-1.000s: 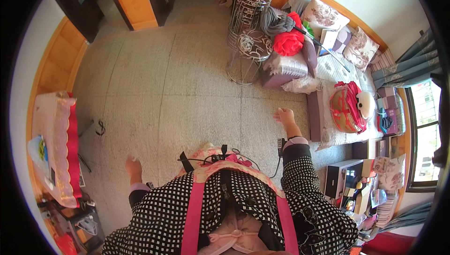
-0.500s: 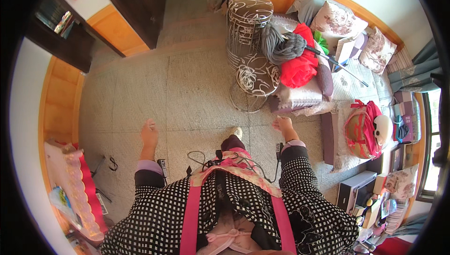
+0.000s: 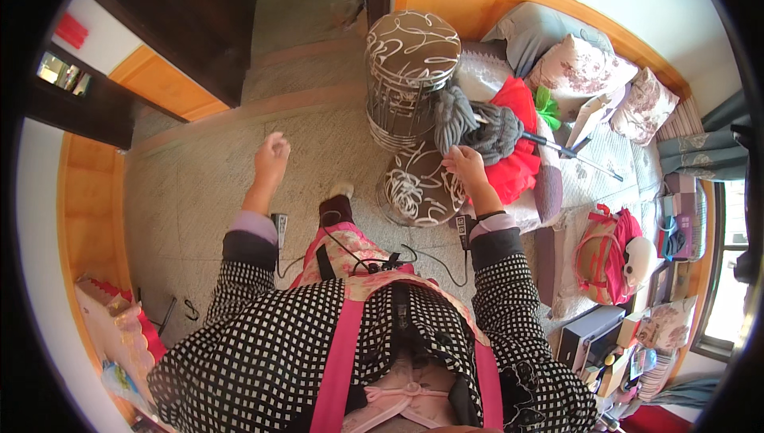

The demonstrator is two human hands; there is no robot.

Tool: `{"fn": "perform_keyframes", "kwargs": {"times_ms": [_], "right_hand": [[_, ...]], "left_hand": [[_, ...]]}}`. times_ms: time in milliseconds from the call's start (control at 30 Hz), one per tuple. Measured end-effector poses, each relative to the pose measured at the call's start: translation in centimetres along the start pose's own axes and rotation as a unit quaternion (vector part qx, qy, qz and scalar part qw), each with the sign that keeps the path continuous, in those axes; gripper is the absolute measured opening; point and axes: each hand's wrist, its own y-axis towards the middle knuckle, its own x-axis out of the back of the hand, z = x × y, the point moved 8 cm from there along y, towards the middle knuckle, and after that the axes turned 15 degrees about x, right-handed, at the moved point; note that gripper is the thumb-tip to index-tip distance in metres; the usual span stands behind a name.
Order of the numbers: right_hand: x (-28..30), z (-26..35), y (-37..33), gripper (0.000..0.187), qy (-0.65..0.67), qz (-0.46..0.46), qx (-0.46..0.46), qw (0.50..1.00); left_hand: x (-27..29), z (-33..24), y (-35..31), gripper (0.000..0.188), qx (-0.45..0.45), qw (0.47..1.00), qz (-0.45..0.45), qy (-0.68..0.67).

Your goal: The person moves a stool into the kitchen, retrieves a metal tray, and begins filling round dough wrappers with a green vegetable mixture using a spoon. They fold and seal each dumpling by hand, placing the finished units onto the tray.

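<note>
Item one, my right hand (image 3: 468, 166): fingers half bent, at the near edge of the grey mop head (image 3: 497, 132) and over the low stool (image 3: 415, 194); whether they pinch a strand or only hover beside it, I cannot tell

Item two, my left hand (image 3: 272, 158): bare, holding nothing, fingers loosely curled, in the air above the floor (image 3: 199, 210), well apart from the furniture

Item three, the grey mop head: thick twisted strands, lying against the red cloth bundle (image 3: 509, 177) and beside the tall stool (image 3: 414, 47), its dark-and-silver pole (image 3: 569, 153) slanting off to my right over the sofa (image 3: 547, 262). Handling, in my judgement: strands soft and limp, light if dry, apt to sag and trail; pole stiff, smooth, perhaps a little slippery. Best hold: the pole close to the head, or the strands gathered whole; one strand alone would let the rest swing

Item four, pose: both forearms stretched ahead, the right angled inward to my left, the left leaning slightly to my right

Item five, surroundings: brown stool tops with white swirls, a green cloth (image 3: 546, 107) beyond the red bundle, a flowered cushion (image 3: 585, 67) behind, a red-and-tan bag (image 3: 598, 264) nearer me on the sofa
</note>
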Motion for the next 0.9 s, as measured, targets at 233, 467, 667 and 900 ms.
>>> {"fn": "perform_keyframes", "kwargs": {"times_ms": [233,467,667,900], "right_hand": [[-2.4,2.3,14.5,0.039,0.053,-0.071,0.018,0.996],[-2.9,-1.0,25.6,0.053,0.054,-0.221,-0.09,0.97],[-0.6,-3.7,27.6,0.055,0.093,-0.301,-0.198,0.928],[0.3,-3.2,28.2,0.055,0.109,-0.305,-0.228,0.918]], "left_hand": [[-15.8,-11.4,22.4,0.041,-0.04,0.986,0.151,-0.051],[-29.7,-17.4,36.4,0.055,0.057,0.959,0.277,-0.016],[-34.2,-18.0,39.8,0.055,0.113,0.927,0.358,-0.032],[-37.4,-18.0,40.5,0.048,0.197,0.874,0.444,-0.024]]}}
